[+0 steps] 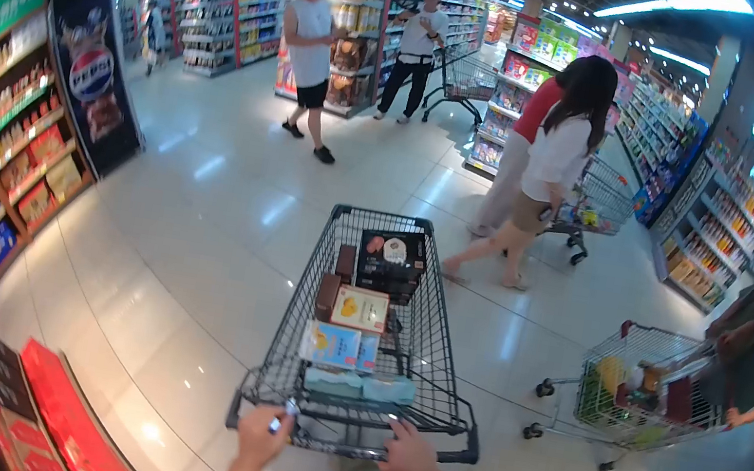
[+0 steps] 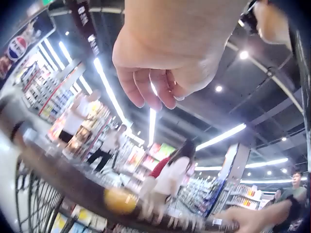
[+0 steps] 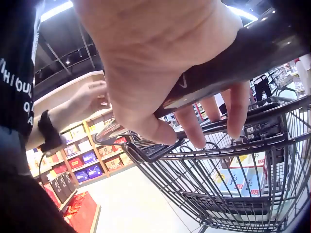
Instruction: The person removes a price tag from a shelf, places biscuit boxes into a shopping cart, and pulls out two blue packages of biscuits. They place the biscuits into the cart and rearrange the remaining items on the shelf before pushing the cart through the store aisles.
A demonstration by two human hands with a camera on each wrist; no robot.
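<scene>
A dark wire shopping cart (image 1: 447,385) stands directly in front of me. My right hand (image 3: 160,73) grips its dark handle (image 3: 214,77), the fingers curled over the bar. My left hand (image 2: 180,48) hangs above the handle in the left wrist view, its fingers loosely bent and nothing visible in them. Inside the cart lie a black box (image 1: 394,250), a cream box with yellow fruit on it (image 1: 360,309), a light blue package (image 1: 330,345) and pale green packs (image 1: 360,387). Narrow brown boxes (image 1: 328,297) stand along the cart's left side.
Shelves (image 1: 20,120) and a red display (image 1: 74,405) line the left. A person in white (image 1: 308,47) walks ahead; another person (image 1: 419,45) stands near a cart. Two people (image 1: 552,155) pass at right with a cart. Another loaded cart (image 1: 631,404) is close on the right.
</scene>
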